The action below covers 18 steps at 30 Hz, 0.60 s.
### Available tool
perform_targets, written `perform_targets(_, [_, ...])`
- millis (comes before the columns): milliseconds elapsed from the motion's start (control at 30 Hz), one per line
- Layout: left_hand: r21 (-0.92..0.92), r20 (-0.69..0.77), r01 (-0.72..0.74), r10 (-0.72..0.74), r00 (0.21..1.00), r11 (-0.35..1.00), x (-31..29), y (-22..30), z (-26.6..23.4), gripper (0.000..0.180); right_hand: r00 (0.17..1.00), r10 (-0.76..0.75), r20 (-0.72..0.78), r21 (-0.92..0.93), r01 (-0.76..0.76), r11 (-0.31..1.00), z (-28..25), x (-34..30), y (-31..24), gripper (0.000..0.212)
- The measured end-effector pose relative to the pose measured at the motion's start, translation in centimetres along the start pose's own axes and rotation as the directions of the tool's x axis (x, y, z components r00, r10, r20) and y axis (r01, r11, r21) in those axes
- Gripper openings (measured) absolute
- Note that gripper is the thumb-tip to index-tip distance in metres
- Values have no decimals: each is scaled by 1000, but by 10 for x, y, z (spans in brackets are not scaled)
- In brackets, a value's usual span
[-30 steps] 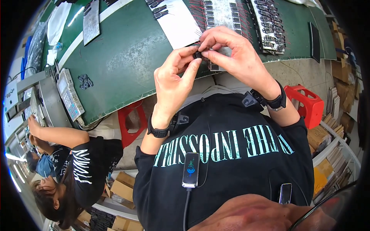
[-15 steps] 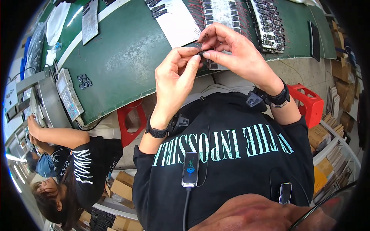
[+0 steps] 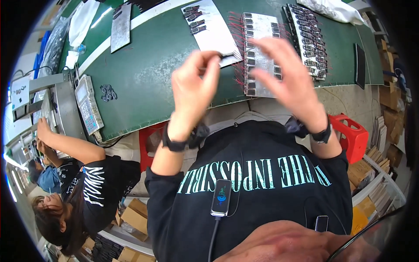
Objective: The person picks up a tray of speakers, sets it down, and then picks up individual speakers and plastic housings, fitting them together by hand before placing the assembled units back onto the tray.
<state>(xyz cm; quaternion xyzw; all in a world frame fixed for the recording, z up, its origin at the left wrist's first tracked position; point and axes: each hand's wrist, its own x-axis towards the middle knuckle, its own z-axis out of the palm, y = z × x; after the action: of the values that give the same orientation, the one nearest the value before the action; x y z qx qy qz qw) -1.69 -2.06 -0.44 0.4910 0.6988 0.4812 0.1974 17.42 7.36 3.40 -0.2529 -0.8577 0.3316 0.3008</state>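
Observation:
My left hand (image 3: 194, 83) pinches a small black part (image 3: 227, 56) between thumb and fingertips, with thin wire ends at its right tip. It hovers over the near end of a white board (image 3: 214, 35), where several black parts with wires lie at the far end. My right hand (image 3: 294, 81), blurred by motion, has its thumb and fingers apart with nothing visible between them. It is above a metal plate (image 3: 262, 89) bearing rows of small black rectangular parts with red wires, and hides some of them.
Right of the plate lies a tray (image 3: 321, 75) crowded with wired black parts, then a dark flat slab (image 3: 359, 65). Loose black pieces (image 3: 108, 93) and a keypad device (image 3: 88, 105) are at left. A co-worker (image 3: 96, 174) sits left; a red stool (image 3: 351, 137) stands right.
My hands, together at the black part before, have separated. The right hand has let go and moved right and down; the left keeps the part. The view has shifted slightly.

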Motion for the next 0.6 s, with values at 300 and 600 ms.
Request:
perform_targets(300, [330, -29, 113, -110, 994, 937, 71, -54, -9, 19, 1000, -6, 5, -536, 8, 844, -34, 41, 96, 24])
perform_targets(600, [459, -80, 29, 9, 997, 888, 65, -46, -36, 23, 999, -45, 11, -561, 44, 827, -24, 61, 103, 17])
